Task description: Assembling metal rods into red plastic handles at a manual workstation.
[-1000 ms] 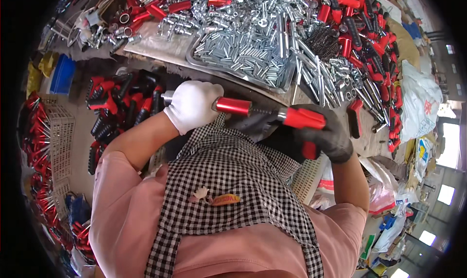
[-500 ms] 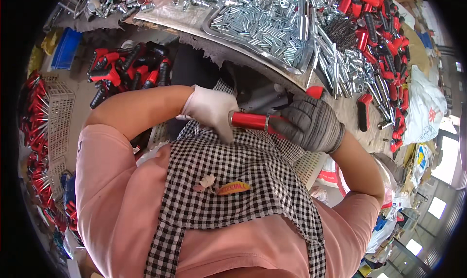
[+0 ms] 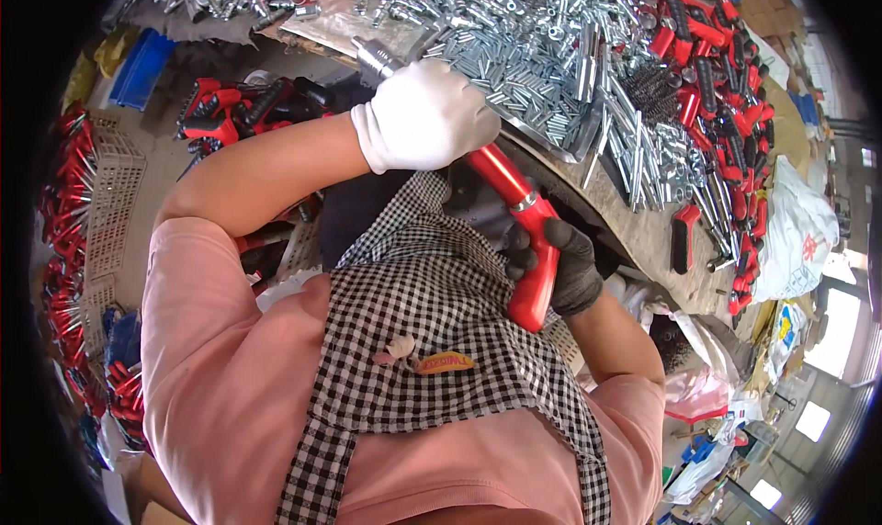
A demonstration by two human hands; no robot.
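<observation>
A red hand tool [image 3: 501, 171] with a tube-shaped body, a silver ring and a bent red handle runs slantwise in front of my apron. My left hand [image 3: 427, 116], in a white glove, is closed round its upper part. Beyond that glove a ridged silver metal end [image 3: 375, 58] sticks out in line with the tool. My right hand [image 3: 577, 266], in a dark grey glove, grips the red handle from the right. The handle's rounded butt shows below the fingers, close to the checked apron [image 3: 423, 323].
A tray of small silver pins [image 3: 514, 70] stands on the bench ahead, with loose metal rods [image 3: 634, 148] beside it. Red and black handles [image 3: 703, 84] are heaped at the right. More red tools [image 3: 234, 112] lie low at the left, near a plastic crate [image 3: 112, 203].
The tool has swung from nearly level to slanted, its metal end now up and forward. My left hand moved up and forward; my right hand came lower and nearer, uncovering the handle.
</observation>
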